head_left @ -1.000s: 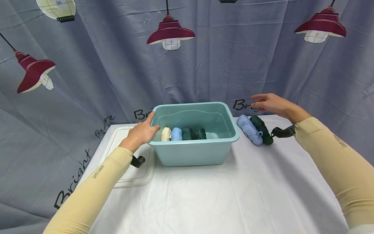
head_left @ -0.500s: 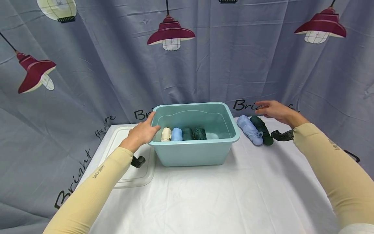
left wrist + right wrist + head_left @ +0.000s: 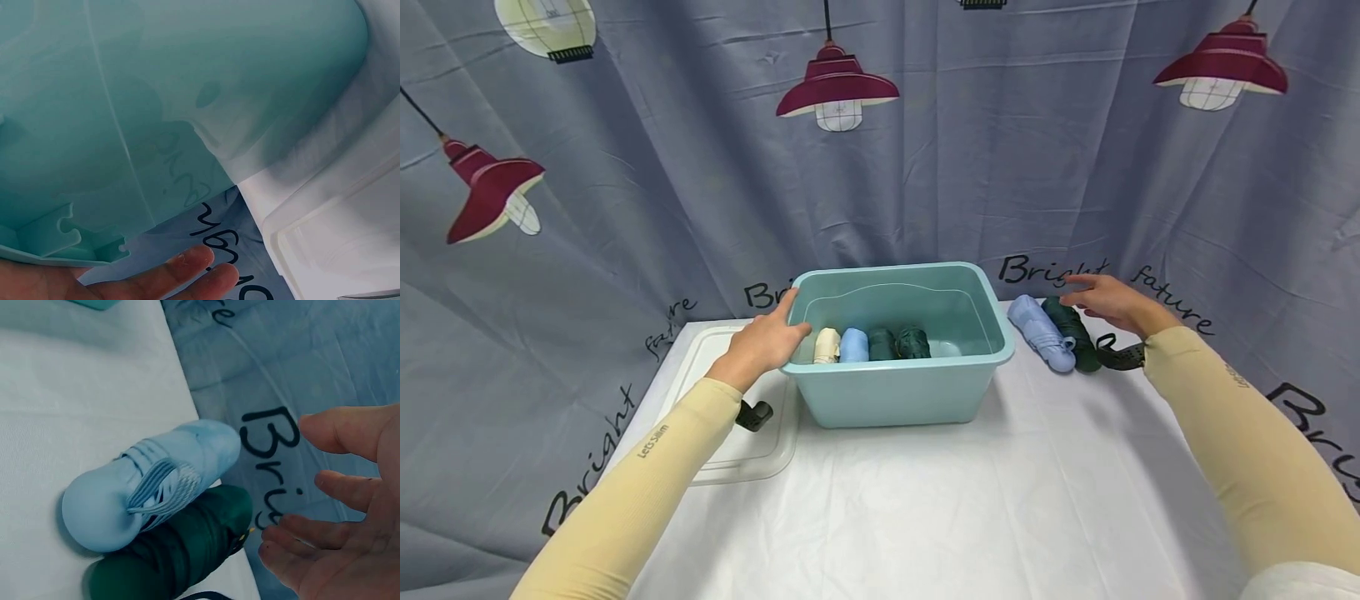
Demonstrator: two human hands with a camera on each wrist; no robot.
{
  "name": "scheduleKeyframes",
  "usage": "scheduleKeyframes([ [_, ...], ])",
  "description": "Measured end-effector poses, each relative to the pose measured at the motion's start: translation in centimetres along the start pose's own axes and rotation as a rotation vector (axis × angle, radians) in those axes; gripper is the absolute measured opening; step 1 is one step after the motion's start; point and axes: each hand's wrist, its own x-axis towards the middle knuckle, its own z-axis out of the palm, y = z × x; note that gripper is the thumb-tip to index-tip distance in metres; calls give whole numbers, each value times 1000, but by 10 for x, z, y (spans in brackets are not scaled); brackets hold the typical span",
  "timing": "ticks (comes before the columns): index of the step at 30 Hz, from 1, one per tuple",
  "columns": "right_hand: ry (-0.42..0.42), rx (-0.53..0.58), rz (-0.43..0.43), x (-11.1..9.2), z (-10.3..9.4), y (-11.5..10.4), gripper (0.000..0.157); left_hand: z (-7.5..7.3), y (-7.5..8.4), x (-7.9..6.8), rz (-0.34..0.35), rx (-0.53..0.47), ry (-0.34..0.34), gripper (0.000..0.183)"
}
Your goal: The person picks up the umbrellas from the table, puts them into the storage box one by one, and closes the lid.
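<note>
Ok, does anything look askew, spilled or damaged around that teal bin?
Nothing stands out: the bin is upright, four rolls line up inside, the pale lid lies flat, and a blue roll and green roll lie side by side outside.

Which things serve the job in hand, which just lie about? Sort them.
Apparently in the job:
teal rectangular plastic tub
four cylindrical rolls inside: cream, blue, green
blue cylindrical roll outside
green cylindrical roll outside

Seemingly aside:
white rectangular plastic lid
grey printed fabric curtain

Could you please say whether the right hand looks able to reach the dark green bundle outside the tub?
Probably yes: the right hand is empty and near the dark green bundle, nothing visibly between them; the light blue bundle lies only alongside.
</note>
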Motion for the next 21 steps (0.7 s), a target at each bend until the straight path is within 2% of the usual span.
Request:
scheduleKeyframes([
  [10,-7,-1,17,4,1,16,78,0,1,1,1,-6,9,77],
  [21,19,-20,87,14,6,41,83,1,0,1,-2,2,4,77],
])
